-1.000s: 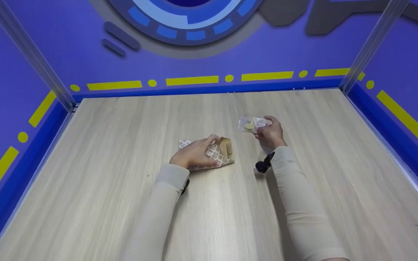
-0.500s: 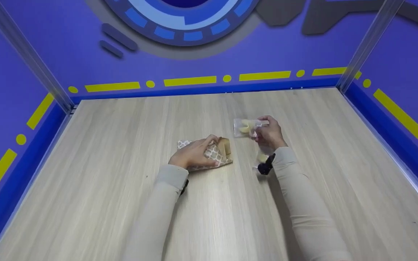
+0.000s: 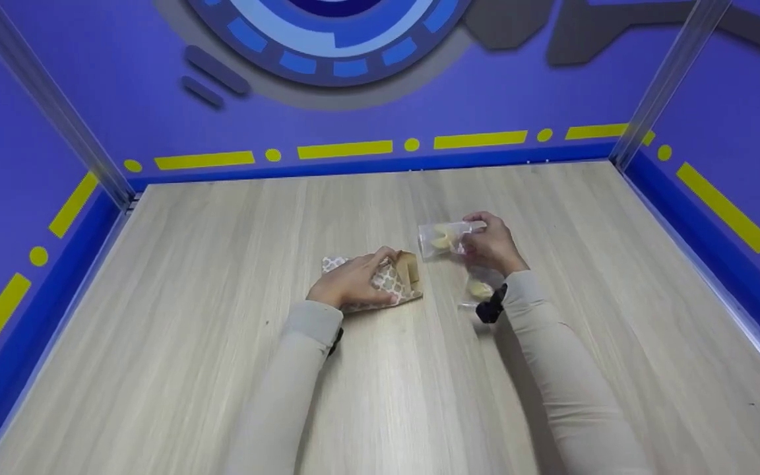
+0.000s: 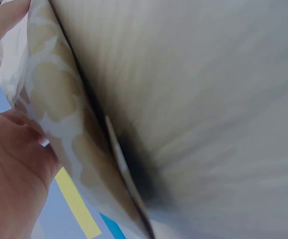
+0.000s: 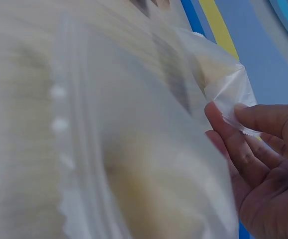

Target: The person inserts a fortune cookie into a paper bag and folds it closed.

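Observation:
My left hand (image 3: pixel 352 282) grips a paper bag (image 3: pixel 390 277) with a white and tan pattern on the table. The bag's brown mouth gapes to the right; in the left wrist view its patterned side (image 4: pixel 56 92) is close up. Up and right of that mouth, my right hand (image 3: pixel 493 244) pinches the end of a clear plastic packet (image 3: pixel 438 241) between thumb and fingers. Inside it is a pale yellow folded piece, like a fortune cookie. A second clear packet (image 3: pixel 479 288) shows below that hand, beside the wrist, and looms large in the right wrist view; whether the packets are joined is unclear.
Light wood table (image 3: pixel 221 369) surrounds both hands. Blue panels with yellow marks (image 3: pixel 204 160) stand along its back and sides, with metal posts at the corners. A black wrist mount (image 3: pixel 491 305) sits at my right cuff.
The packet in my right hand has moved left and slightly down, closer to the bag's mouth. More of the second packet shows by the wrist. My left hand stays on the bag.

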{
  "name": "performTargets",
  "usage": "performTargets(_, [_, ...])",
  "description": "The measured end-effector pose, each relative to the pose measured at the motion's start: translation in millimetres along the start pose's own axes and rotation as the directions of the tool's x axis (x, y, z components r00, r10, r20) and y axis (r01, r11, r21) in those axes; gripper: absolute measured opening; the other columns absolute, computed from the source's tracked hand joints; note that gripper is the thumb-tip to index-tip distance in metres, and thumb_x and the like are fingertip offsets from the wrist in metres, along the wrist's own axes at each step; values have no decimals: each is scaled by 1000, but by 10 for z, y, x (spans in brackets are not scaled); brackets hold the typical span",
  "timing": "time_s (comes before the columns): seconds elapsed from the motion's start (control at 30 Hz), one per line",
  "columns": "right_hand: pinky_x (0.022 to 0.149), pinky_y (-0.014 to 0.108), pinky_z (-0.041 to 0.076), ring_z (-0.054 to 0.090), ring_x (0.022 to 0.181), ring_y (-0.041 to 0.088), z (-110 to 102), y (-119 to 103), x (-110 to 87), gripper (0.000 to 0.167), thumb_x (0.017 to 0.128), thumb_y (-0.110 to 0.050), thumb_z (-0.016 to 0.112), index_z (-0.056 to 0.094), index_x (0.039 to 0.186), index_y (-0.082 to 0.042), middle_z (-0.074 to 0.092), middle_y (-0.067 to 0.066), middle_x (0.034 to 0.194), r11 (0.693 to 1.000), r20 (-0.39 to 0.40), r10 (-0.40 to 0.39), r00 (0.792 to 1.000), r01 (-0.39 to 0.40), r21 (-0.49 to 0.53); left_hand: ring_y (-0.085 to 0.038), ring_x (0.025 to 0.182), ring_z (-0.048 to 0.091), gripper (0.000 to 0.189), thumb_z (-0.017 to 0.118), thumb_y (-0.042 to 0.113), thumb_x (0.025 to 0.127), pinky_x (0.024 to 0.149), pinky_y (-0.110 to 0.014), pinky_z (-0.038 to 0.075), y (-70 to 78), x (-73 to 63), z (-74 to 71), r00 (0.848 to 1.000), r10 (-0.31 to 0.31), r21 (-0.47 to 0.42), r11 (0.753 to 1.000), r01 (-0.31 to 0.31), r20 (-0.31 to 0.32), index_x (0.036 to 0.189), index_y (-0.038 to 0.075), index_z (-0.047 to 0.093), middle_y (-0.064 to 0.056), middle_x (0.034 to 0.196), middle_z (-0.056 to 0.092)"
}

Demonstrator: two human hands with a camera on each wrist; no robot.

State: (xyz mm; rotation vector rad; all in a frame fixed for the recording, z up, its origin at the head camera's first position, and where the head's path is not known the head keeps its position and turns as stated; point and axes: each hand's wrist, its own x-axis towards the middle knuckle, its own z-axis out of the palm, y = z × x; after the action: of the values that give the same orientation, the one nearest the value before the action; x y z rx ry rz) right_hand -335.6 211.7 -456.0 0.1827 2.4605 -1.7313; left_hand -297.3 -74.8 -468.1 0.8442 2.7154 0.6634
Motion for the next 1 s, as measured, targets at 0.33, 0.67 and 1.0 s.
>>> performTargets(0.33, [65, 31, 57, 62, 60, 11, -63, -60, -63, 40, 87, 1, 59, 51, 126, 1, 63, 3, 77, 996, 53, -37, 998, 41, -77, -26, 117, 57, 68, 75, 38, 77, 100, -42, 46, 12, -6, -2, 1000, 7, 6, 1000, -7, -11, 132, 26, 38, -9, 131, 57])
performTargets(0.67, [75, 43, 58, 65, 64, 12, -101, -118, -110, 38, 88, -4, 60, 50, 124, 0, 66, 6, 83, 987, 154, -66, 986, 87, -135, -27, 116, 57, 69, 74, 41, 77, 98, -43, 47, -4, -3, 12, 1000, 9, 13, 1000, -9, -6, 133, 26, 36, -10, 128, 58])
performTargets(1.0, [74, 41, 58, 65, 63, 12, -86, -132, -130, 38, 89, -3, 58, 49, 125, 3, 66, 6, 83, 988, 232, -59, 971, 90, -129, -25, 114, 58, 68, 74, 42, 77, 97, -43, 47, 5, -11, 2, 1000, 0, 10, 1000, 0, -4, 132, 27, 36, -9, 129, 58])
